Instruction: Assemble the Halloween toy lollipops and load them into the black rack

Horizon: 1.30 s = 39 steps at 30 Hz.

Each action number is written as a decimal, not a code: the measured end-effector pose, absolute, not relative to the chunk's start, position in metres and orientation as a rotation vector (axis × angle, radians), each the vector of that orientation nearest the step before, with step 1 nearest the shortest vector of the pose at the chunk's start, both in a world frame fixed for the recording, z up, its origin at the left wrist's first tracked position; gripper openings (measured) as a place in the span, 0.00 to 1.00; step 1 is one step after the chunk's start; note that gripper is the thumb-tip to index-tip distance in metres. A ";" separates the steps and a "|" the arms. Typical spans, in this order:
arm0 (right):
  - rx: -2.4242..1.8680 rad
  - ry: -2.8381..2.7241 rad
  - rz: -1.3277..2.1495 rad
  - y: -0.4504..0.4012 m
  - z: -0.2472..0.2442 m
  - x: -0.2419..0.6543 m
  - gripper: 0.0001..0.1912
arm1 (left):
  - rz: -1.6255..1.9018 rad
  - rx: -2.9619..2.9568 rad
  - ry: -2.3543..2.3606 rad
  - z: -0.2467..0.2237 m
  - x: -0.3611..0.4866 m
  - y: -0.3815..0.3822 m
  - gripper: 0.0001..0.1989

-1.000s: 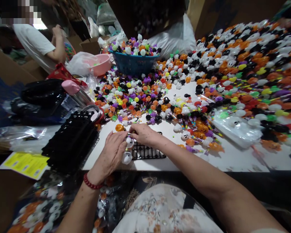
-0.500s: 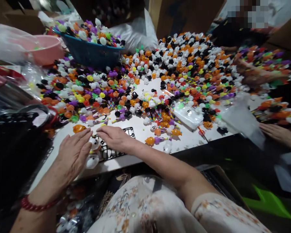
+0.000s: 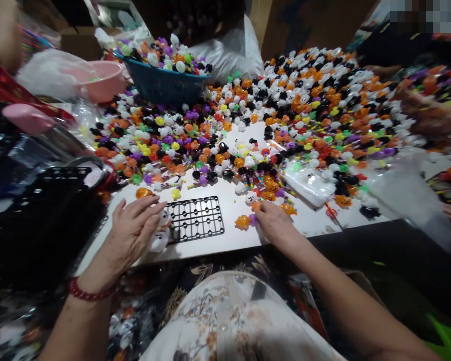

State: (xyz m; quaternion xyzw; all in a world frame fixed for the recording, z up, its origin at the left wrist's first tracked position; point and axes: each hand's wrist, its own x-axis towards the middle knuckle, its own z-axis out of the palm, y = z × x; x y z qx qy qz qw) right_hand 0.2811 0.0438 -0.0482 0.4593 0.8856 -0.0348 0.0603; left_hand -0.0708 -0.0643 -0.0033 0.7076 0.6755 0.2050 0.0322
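My left hand point(image 3: 133, 235), a red bead bracelet at its wrist, lies with fingers stretched out at the left end of a black plastic grid point(image 3: 197, 219). Beside its fingertips are white ghost-faced toys point(image 3: 160, 240), partly covered by the hand, and an orange pumpkin piece point(image 3: 144, 192) is just beyond. Right of the grid, my right hand point(image 3: 274, 220) is closed in a pinch at the purple part of a small pumpkin-headed toy point(image 3: 242, 222), which lies on the white table point(image 3: 225, 240). Its fingertips are partly hidden. More pumpkin and ghost toys lie just past it.
A large heap of colourful small toys point(image 3: 296, 95) covers the back of the table. Behind it stand a full blue basket point(image 3: 161, 82) and a pink basin point(image 3: 101, 82). Stacked black grids point(image 3: 37, 225) are at left, scissors point(image 3: 332, 213) and plastic bags at right. Other people's hands point(image 3: 432, 110) are nearby.
My right hand has moved right, off the grid, to the pumpkin-headed toy and closed on it. My left hand stays over the ghost-faced toys. The view has shifted left.
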 end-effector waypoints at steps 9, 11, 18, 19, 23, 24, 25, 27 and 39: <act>1.499 2.903 -1.288 0.039 -0.025 0.170 0.09 | 0.576 2.107 2.050 0.001 -0.072 -0.066 0.21; 1.469 2.820 -1.680 0.041 -0.032 0.133 0.10 | 0.584 2.099 2.047 0.000 -0.072 -0.066 0.21; 1.363 2.541 -2.075 0.050 -0.075 0.065 0.12 | 0.592 2.115 2.018 -0.001 -0.072 -0.069 0.22; 1.355 2.569 -2.026 0.051 -0.077 0.065 0.12 | 0.589 2.120 2.016 -0.002 -0.072 -0.070 0.21; 1.207 2.770 -1.660 0.056 -0.069 0.071 0.15 | 0.576 2.130 2.000 -0.003 -0.073 -0.069 0.20; 1.162 2.811 -1.577 0.057 -0.066 0.072 0.15 | 0.577 2.127 1.997 -0.003 -0.073 -0.069 0.21; 1.120 2.844 -1.524 0.059 -0.064 0.073 0.16 | 0.579 2.126 1.995 -0.004 -0.073 -0.068 0.21; 1.040 2.882 -1.488 0.062 -0.061 0.073 0.16 | 0.586 2.121 2.001 -0.004 -0.073 -0.067 0.21; 0.814 2.951 -1.175 0.066 -0.062 0.071 0.08 | 0.411 2.228 1.983 0.000 -0.069 -0.063 0.24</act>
